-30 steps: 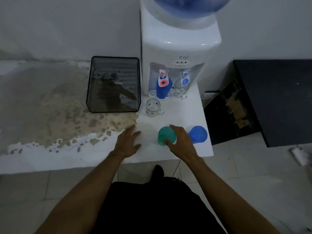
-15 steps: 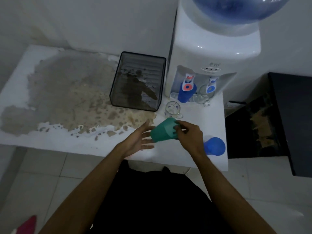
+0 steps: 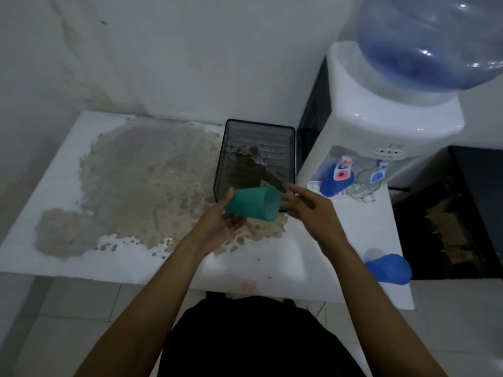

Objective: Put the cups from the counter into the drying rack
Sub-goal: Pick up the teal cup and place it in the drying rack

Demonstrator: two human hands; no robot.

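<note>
A green plastic cup [image 3: 251, 203] lies on its side in the air, mouth facing right, at the near edge of the dark drying rack [image 3: 288, 148]. My left hand [image 3: 217, 227] grips it by the base end from below. My right hand [image 3: 313, 210] hovers just right of the cup's mouth with fingers apart and nothing in it. A blue cup [image 3: 389, 268] rests upside down on the white counter [image 3: 272, 262] near its front right corner. Nothing lies in the rack.
A water dispenser [image 3: 381, 118] stands right of the rack, with a second blue cup [image 3: 330, 185] and a clear glass mug [image 3: 363, 186] under its taps. A large brown stain [image 3: 141, 186] covers the counter's left. A dark cabinet [image 3: 462, 213] sits at far right.
The green cup has passed from my right hand to my left hand and moved up toward the rack. My right hand has let go and opened.
</note>
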